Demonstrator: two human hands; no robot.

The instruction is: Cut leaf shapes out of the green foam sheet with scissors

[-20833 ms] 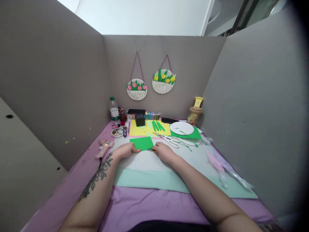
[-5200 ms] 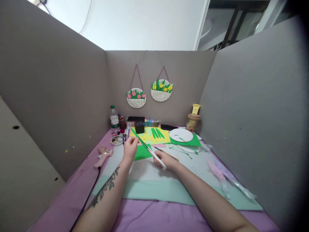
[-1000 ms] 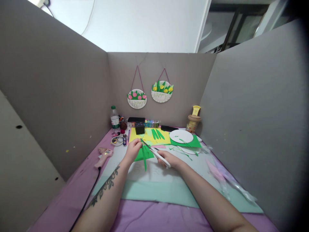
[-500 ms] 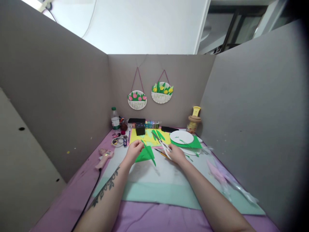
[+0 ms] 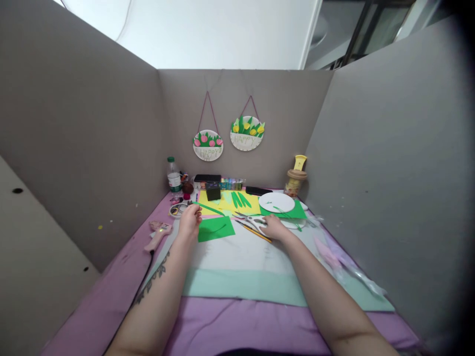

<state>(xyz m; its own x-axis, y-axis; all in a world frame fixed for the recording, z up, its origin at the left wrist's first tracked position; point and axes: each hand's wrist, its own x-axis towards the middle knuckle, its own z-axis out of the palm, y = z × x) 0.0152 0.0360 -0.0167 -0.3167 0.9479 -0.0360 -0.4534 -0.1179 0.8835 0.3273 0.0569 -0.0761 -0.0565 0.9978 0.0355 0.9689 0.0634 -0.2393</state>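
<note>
My left hand [image 5: 190, 220] is closed, pinching a long narrow green paper leaf [image 5: 211, 208] that points to the right. Just beside and below it lies a green paper sheet [image 5: 222, 227] with a thin dark curved line on it, a scrap or a shadow. The fingers of my right hand [image 5: 275, 228] are on the handles of white-handled scissors [image 5: 257, 221], which are low over the board with blades pointing left. Nearest to them are a pencil [image 5: 262, 236] and another slim dark-tipped tool. Several cut green leaves [image 5: 241, 200] rest on yellow paper [image 5: 253, 210].
White paper plates [image 5: 276, 201] and green scraps lie on the right. On the left are a pink glue gun [image 5: 158, 237] with its cord, tape rolls [image 5: 177, 211] and a bottle [image 5: 173, 177]. A black box [image 5: 213, 191] stands behind. Two decorated plates [image 5: 208, 146] hang on the grey panel.
My left hand has moved left with the green leaf, uncovering more of the green sheet. The scissors have come down and turned flatter in my right hand. The view has shifted slightly.
</note>
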